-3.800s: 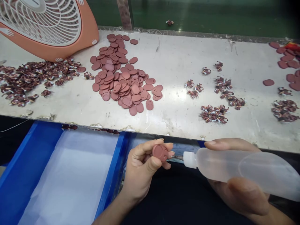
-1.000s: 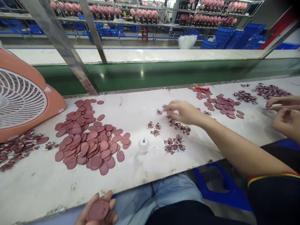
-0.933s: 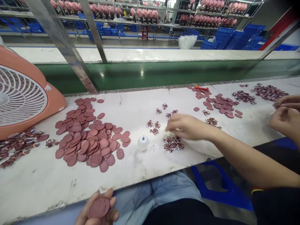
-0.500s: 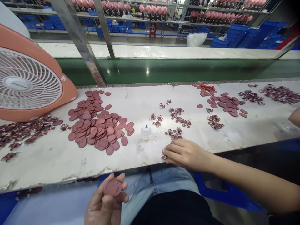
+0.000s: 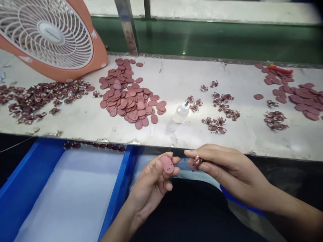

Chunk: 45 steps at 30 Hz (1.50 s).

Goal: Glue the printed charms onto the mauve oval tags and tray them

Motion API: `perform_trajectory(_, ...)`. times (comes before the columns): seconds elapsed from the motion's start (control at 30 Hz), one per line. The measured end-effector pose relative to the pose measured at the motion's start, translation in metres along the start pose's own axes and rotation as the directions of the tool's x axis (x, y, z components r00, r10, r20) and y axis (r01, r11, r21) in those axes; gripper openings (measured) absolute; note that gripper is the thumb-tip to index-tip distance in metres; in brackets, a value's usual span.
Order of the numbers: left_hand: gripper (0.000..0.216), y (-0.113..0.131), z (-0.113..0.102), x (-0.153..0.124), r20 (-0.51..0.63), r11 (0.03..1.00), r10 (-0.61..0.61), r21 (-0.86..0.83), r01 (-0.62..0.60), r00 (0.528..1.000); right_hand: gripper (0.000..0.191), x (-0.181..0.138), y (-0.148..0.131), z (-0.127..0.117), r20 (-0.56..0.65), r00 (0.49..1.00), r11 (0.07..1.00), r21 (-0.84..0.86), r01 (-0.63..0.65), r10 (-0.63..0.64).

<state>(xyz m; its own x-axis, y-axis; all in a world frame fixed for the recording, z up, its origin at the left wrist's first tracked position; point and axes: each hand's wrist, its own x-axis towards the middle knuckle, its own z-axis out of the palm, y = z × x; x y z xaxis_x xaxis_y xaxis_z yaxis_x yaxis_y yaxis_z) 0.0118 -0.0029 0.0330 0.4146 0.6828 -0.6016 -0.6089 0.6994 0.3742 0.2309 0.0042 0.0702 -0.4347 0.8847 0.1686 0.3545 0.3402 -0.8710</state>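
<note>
Between the thumb and fingers of my left hand (image 5: 153,181) is a flat pinkish oval disc (image 5: 167,164) with small holes near one end. My right hand (image 5: 232,168) pinches a small dark red and white figure (image 5: 196,162), close to the disc but apart from it. Both hands are in front of the table's near edge, above my lap. Beyond them on the table stands a small translucent bottle (image 5: 181,113) with a dark narrow tip. Clusters of similar small figures (image 5: 214,125) lie right of the bottle, and a heap of oval discs (image 5: 131,104) lies to its left.
An orange fan (image 5: 98,57) stands at the left behind a pile of small figures (image 5: 45,97). More discs (image 5: 306,99) and a red tool (image 5: 280,69) lie at the right. Below the table edge is a blue bin (image 5: 118,191) with a white lining. A metal post (image 5: 128,30) rises behind.
My right hand has lifted a small figure off the table edge and brought it towards the disc. My left hand has moved up and right with the disc. The view has tilted down and left.
</note>
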Motion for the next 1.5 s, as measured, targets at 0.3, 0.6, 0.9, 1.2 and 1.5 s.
perform_trajectory(0.3, 0.034, -0.006, -0.006, -0.007, 0.165, 0.998, 0.015, 0.060, -0.026, 0.986, 0.014, 0.025, -0.016, 0.008, 0.080, 0.996, 0.991, 0.125, -0.057, 0.047)
perform_trajectory(0.6, 0.028, -0.006, -0.007, -0.010, 0.123, 0.996, 0.011, 0.083, -0.021, 0.992, 0.010, 0.031, -0.019, 0.007, 0.124, 0.992, 0.999, -0.020, 0.028, -0.026)
perform_trajectory(0.9, 0.026, -0.006, -0.007, -0.007, 0.120, 0.998, 0.014, 0.055, -0.021, 0.993, 0.009, 0.037, -0.021, 0.005, 0.172, 0.980, 0.987, -0.107, 0.122, -0.103)
perform_trajectory(1.2, 0.028, -0.005, -0.006, -0.007, 0.059, 0.999, -0.017, 0.038, 0.015, 0.998, 0.011, 0.041, -0.018, 0.003, 0.211, 0.973, 0.991, -0.071, 0.109, -0.092)
perform_trajectory(1.5, 0.028, -0.006, -0.008, -0.006, 0.044, 1.000, -0.008, 0.009, 0.008, 0.999, 0.009, 0.044, -0.021, 0.006, 0.268, 0.954, 0.960, -0.206, 0.191, -0.133)
